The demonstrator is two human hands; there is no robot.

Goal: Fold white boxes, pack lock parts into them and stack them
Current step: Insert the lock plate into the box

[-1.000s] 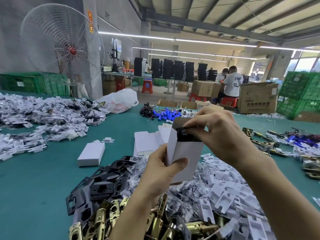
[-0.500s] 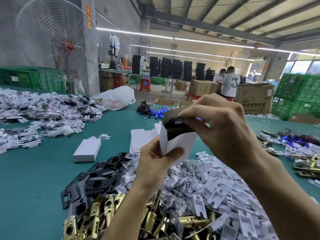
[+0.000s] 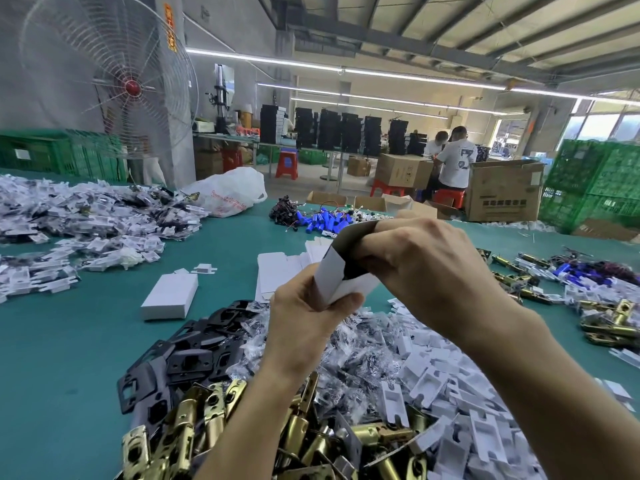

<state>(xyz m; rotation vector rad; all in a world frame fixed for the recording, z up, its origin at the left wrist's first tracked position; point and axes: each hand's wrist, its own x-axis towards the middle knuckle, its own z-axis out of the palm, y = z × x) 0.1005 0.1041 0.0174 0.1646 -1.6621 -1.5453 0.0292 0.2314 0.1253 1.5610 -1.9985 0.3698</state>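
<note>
My right hand [image 3: 426, 268] has pushed the black lock part [image 3: 353, 270] deeper into the white box [image 3: 334, 278], its grip curled round it. My left hand [image 3: 304, 317] clasps the box's lower end, above the table's [image 3: 69, 341] near edge. Closing the flap should come next.

We log counter [image 3: 69, 341] plain teal. Box [image 3: 332, 280] white, flap [image 3: 358, 229] grey-brown inside. Part [image 3: 351, 270] black. Plates [image 3: 204, 344] black. Latches [image 3: 183, 431] shiny gold. Inserts [image 3: 429, 386] white. Cylinders [image 3: 325, 220] blue. Crates [image 3: 595, 181] green, lattice pattern. Fan hub [image 3: 131, 87] red. Stool [image 3: 286, 164] red. Carton [image 3: 502, 192] brown, black print. Bag [image 3: 228, 192] white, red print.
</note>
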